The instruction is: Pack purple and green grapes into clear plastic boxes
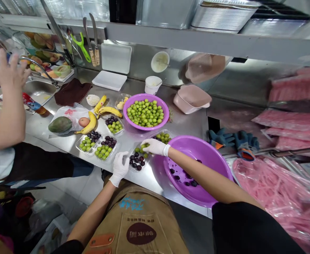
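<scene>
Left hand (pixel 120 167): gloved, fingers curled at the box's (pixel 147 163) rim — can't tell whether pinching
Box: on the counter (pixel 155 180), dark grapes (pixel 137 162) and green grapes (pixel 141 150) inside
Apron (pixel 155 211): blue script, oval badge (pixel 141 233) — too blurred to read
Right hand (pixel 155 146): gloved, palm down at green grapes; grip hidden

White gloves (pixel 120 167), black sleeves (pixel 239 225), brown apron (pixel 141 216)

The counter (pixel 155 178) is formed of smooth grey metal, softly reflective. Glossy, smooth plastic is seen in the purple basin (pixel 218 169), and clear, shiny plastic in the grape tray (pixel 146 164). The knife handles (pixel 97 56) are made of matt wood, the blades (pixel 94 30) of metal. The brown apron (pixel 168 222) is cut from matt cloth; the pink bags (pixel 271 197) are made of glossy, wrinkled plastic.
</scene>
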The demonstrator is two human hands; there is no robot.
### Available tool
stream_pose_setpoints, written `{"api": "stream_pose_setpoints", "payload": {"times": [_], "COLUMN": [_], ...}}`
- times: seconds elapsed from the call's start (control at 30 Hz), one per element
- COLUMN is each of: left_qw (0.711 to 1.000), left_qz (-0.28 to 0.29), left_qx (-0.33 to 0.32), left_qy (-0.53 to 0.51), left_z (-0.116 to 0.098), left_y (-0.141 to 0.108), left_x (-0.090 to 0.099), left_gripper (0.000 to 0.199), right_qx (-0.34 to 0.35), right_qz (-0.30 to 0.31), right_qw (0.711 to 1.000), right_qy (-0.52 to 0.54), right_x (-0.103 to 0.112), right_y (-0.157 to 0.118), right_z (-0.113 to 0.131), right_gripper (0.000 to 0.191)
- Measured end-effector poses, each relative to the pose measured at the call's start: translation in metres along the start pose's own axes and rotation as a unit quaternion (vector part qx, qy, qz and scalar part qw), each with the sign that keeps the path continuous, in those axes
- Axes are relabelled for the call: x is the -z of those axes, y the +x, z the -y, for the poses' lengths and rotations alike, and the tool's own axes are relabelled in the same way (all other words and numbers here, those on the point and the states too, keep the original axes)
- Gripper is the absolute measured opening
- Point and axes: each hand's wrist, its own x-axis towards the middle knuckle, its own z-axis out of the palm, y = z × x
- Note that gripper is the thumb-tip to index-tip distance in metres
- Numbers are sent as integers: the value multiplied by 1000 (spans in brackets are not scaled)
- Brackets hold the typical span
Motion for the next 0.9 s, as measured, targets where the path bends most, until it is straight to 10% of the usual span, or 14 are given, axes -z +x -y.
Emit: {"api": "stream_pose_setpoints", "payload": {"times": [0.43,0.77,0.9], "left_qw": [999,909,897], "left_qz": [18,290,313], "left_qx": [-22,-222,-220], "left_qy": [24,199,222], "left_z": [-7,-55,-57], "left_y": [5,55,52], "left_x": [4,-19,-21], "left_gripper": [19,36,33], "right_qx": [115,93,109], "right_qz": [-101,-47,-50], "right_qw": [980,924,928], "right_qy": [-131,-368,-353], "right_x": [17,-11,-5], "right_y": [-12,3,8], "right_z": [-13,-11,-13], "right_gripper": [22,16,17]}}
